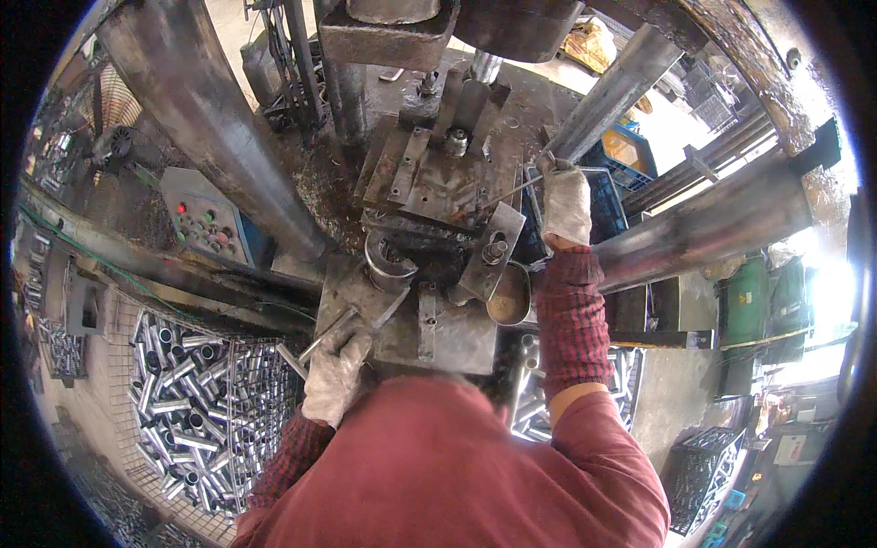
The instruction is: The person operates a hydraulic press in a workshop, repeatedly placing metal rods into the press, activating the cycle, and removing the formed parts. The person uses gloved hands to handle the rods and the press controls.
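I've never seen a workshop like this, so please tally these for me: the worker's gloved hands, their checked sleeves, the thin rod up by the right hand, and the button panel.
Gloved hands: 2 (left hand, right hand)
Checked sleeves: 2 (left sleeve, right sleeve)
Thin rod: 1
Button panel: 1
Total: 6

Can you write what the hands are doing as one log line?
left hand: gloved, at metal bar, grip unclear | right hand: gloved, holding thin rod | metal tubes: piled in wire basket
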Action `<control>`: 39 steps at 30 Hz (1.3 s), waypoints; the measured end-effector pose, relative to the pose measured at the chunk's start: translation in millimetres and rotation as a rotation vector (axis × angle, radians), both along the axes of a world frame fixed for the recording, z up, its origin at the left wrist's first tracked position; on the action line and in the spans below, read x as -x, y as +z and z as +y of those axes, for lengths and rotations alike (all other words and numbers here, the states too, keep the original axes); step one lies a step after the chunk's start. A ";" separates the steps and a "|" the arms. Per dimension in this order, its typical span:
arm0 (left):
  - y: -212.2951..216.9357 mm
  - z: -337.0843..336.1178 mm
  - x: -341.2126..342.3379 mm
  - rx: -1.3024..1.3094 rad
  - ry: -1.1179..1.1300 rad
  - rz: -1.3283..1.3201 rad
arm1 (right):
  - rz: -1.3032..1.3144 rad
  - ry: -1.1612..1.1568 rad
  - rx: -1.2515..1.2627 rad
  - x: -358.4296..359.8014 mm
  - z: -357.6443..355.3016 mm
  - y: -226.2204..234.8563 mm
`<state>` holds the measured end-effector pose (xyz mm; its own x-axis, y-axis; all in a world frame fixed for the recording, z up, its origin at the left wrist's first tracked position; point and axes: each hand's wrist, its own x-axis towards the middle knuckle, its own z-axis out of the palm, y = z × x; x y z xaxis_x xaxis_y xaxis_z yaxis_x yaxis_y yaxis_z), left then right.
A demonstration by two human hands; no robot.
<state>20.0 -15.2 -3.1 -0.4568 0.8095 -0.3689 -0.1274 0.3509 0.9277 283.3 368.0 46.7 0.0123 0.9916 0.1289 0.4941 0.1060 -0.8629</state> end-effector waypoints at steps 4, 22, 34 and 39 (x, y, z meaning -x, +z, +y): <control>4.2 1.7 0.8 0.026 -0.015 -0.098 | 0.134 0.092 -0.090 15.7 -14.9 -2.5; 3.0 -3.3 9.8 0.050 -0.104 0.048 | -0.852 0.330 -0.360 30.1 -6.8 33.3; 41.5 -4.3 8.4 0.090 -0.099 -0.003 | -0.076 0.219 0.000 50.5 -98.4 104.6; 60.1 10.0 3.8 -0.163 -0.104 0.547 | -0.086 0.755 0.100 102.1 -201.7 94.3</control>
